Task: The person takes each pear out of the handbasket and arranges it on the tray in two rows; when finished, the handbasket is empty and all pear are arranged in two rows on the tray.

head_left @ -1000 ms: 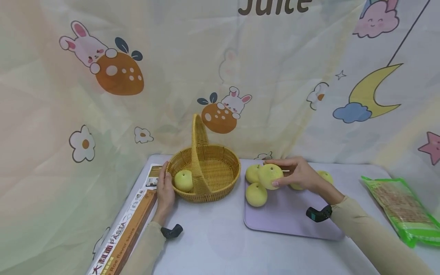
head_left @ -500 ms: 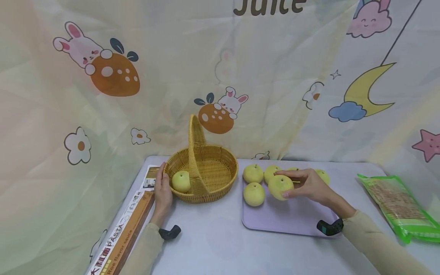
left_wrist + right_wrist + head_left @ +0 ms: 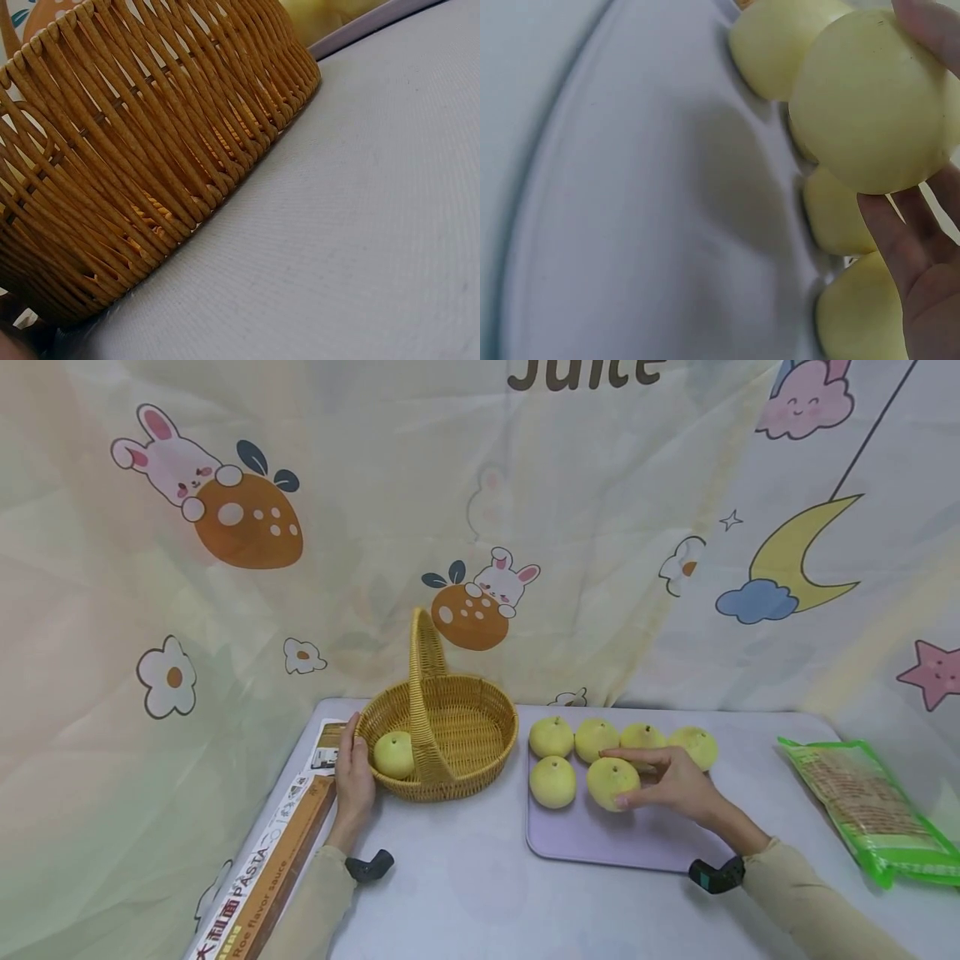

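Observation:
My right hand pinches a pale yellow pear between thumb and fingers, low over the front part of a lilac tray. In the right wrist view the held pear casts a shadow on the tray. Several more pears stand there: one pear to its left and a back row, including a pear at the corner. My left hand rests with straight fingers against the left side of a wicker basket. Inside the basket, left of its handle, lies one pear.
A long pasta box lies along the table's left edge, beside my left forearm. To the right of the tray is a green-edged plastic food packet. A printed cloth hangs behind the table.
My right hand has carried the pear right and toward me from beside the left pears, then lowered it toward the tray. My left hand stays at the basket. The head view has shifted slightly.

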Tool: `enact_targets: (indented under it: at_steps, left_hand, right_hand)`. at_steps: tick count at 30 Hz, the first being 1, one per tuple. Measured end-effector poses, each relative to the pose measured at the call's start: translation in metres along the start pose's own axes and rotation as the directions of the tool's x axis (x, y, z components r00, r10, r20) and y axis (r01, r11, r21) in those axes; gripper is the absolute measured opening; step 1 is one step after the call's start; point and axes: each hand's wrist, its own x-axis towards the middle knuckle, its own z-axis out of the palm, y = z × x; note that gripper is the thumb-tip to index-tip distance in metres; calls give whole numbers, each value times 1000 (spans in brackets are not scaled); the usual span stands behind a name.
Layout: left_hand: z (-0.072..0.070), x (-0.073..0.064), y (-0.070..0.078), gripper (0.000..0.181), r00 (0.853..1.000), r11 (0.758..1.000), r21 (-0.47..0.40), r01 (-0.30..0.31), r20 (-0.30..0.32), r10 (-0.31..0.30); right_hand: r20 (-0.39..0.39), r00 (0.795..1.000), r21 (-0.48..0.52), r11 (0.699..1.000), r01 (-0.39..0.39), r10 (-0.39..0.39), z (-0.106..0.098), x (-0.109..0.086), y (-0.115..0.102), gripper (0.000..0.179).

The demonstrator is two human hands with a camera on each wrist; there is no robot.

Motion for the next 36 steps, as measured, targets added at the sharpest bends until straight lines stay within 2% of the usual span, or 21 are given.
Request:
enact_targets:
  at_steps: [3,7,15,20,23,26,33,36]
  left_hand:
    - [0,3,-9,53,1000,1000,4,-15,-5,15]
    - [0,2,-11,53,1000,1000,2,-27,-7,27]
    - [0,2,-8,54,1000,1000,5,-5,2,5]
    - [1,-3,8,55,1000,1000,3,18,11,-18]
    - [0,-10,21,55,999,1000,-6,27,18,-27]
    - [0,-13,28,55,999,1000,-16,25,24,-25]
    - [0,3,-13,53,1000,1000,13,-16,1,16]
    - [0,3,-13,53,1000,1000,13,-17,-1,17]
  right_hand:
    - [-9,1000,11,999,-30,30,3,-2,4,68]
    - [-32,999,19,999,-31,32,10,-4,10,71]
    - [-108,994,-106,994,18,-29,20,-8,18,70]
    - [-116,992,-146,989,35,-52,20,-9,18,71]
    - [-112,992,-139,990,38,-53,20,-9,19,71]
    - [-116,992,-129,991,41,-56,20,-10,22,70]
    - [-167,983,-140,989,55,-79,26,-10,27,70]
    - [-191,977,-138,988,65,-91,29,-9,26,70]
